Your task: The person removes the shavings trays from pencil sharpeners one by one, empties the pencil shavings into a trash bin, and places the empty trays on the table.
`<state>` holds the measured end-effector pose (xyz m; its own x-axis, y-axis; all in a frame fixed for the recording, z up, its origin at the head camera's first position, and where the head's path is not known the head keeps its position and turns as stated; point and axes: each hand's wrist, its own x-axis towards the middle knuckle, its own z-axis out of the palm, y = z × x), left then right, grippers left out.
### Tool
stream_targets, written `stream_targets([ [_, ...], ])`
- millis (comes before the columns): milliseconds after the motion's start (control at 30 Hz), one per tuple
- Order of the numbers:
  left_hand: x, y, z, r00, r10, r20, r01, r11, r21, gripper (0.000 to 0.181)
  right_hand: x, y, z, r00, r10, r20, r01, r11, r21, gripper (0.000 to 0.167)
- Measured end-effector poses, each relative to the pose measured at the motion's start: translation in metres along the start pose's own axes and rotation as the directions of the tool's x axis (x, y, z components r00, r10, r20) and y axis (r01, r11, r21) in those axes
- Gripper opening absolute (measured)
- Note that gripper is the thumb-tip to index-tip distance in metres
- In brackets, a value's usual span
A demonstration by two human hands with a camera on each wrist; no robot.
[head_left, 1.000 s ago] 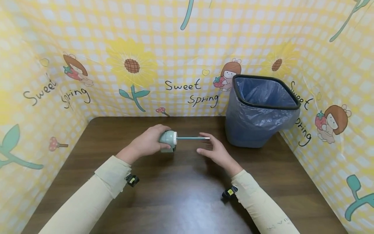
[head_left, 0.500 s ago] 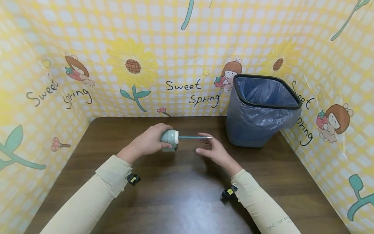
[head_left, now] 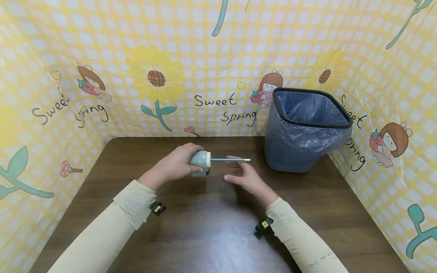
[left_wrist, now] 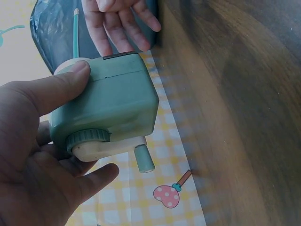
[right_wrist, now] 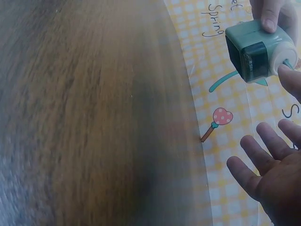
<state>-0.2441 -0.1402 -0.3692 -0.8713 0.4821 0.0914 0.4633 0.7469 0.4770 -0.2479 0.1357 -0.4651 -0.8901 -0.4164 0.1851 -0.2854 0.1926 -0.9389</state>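
Observation:
My left hand [head_left: 175, 165] grips a green hand-crank pencil sharpener [head_left: 200, 161] above the table, its white front turned to the right. In the left wrist view the sharpener [left_wrist: 110, 101] shows its crank handle [left_wrist: 144, 158], which no finger holds. A blue pencil [head_left: 227, 159] sticks out of the white front, its end pointing right. Around the pencil's outer half lies my right hand [head_left: 250, 180], thumb and fingers spread apart. In the right wrist view that hand [right_wrist: 277, 174] shows loosely extended fingers; whether one touches the pencil I cannot tell.
A bin [head_left: 290, 148] lined with a bluish plastic bag stands at the table's back right, beyond my right hand. The brown wooden table [head_left: 205, 235] lies below both hands. Behind it hangs a yellow checked cloth [head_left: 211, 57] with printed figures.
My left hand, the sharpener and the pencil have shifted slightly right. My right hand has moved a little left along the pencil, so the pencil's end now reaches past its fingers.

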Motion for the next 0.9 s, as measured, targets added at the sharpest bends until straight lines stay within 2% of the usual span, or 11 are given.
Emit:
stream_targets([
  [567, -0.001, 0.007, -0.001, 1.0, 0.023, 0.001, -0.023, 1.0, 0.012, 0.068, -0.001, -0.002, 0.01, 1.0, -0.02, 0.015, 0.021, 0.997, -0.068, 0.066],
  [900, -0.001, 0.012, 0.001, 0.999, 0.032, 0.003, -0.032, 0.999, 0.014, 0.066, -0.001, -0.002, 0.015, 0.999, -0.019, 0.042, 0.02, 0.999, -0.031, 0.065],
])
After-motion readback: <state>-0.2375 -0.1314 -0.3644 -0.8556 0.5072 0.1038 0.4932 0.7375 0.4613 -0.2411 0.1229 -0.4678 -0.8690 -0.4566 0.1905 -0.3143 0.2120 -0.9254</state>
